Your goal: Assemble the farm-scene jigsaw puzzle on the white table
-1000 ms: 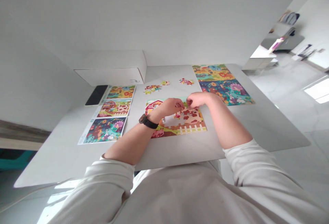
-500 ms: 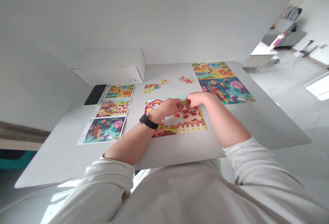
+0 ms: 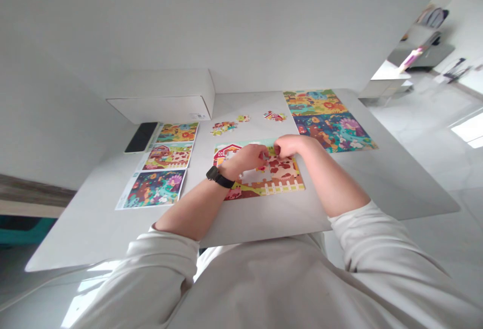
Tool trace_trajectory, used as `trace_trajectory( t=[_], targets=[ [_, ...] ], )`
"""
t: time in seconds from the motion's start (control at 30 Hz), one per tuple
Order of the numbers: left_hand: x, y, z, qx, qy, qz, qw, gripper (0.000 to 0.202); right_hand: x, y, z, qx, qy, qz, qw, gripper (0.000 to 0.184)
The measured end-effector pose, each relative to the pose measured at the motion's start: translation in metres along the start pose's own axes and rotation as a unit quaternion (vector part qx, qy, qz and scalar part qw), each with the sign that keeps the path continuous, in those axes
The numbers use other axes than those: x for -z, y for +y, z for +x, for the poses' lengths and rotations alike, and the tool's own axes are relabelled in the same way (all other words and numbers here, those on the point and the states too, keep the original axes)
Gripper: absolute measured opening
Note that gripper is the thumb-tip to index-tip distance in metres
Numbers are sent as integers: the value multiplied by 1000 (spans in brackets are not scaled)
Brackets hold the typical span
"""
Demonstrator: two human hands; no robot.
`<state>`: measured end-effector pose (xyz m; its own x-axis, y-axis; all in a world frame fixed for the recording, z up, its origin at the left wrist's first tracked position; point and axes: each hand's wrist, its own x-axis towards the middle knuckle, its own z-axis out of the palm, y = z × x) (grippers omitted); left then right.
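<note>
A farm jigsaw puzzle (image 3: 286, 187) lies partly assembled on the table, with a red barn, brown-spotted cows and a white fence. Bare gaps show in its middle. My left hand (image 3: 251, 159), below a black watch (image 3: 219, 176), is over the puzzle's centre, fingers closed in a pinch on what looks like a small puzzle piece. Close beside it, my right hand (image 3: 290, 145) rests at the puzzle's upper right, its fingers curled down and pressed together. Whatever its fingertips hold is hidden. Loose puzzle pieces (image 3: 224, 128) and a joined barn cluster (image 3: 274, 116) lie beyond the puzzle.
At left, a reference sheet (image 3: 156, 188) with three pictures lies near a black phone (image 3: 141, 137). A white box (image 3: 158, 109) stands against the wall. Two finished-looking pictures, an animal savanna scene (image 3: 317, 102) and a dark forest scene (image 3: 335, 133), are at right.
Both hands stay over the same part of the puzzle, with only slight finger movement. The whole view has shifted a little.
</note>
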<state>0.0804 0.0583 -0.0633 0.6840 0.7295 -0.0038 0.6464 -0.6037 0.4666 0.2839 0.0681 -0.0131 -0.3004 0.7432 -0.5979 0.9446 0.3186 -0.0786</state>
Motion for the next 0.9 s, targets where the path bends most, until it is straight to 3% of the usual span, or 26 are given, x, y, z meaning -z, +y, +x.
trace_trajectory(
  t=[0.47,0.7,0.8,0.9],
  targets=[
    [21,3,-12,53,-63,42,996,14,0,0,1,-16,12,23,1000,30],
    [28,5,-12,64,-57,36,996,29,10,12,-16,45,19,103,993,31],
    [32,5,-9,58,-50,-14,997,37,16,25,-25,85,61,146,984,29],
    [34,5,-4,52,-13,-83,995,36,19,32,-30,118,137,235,955,31]
  ],
)
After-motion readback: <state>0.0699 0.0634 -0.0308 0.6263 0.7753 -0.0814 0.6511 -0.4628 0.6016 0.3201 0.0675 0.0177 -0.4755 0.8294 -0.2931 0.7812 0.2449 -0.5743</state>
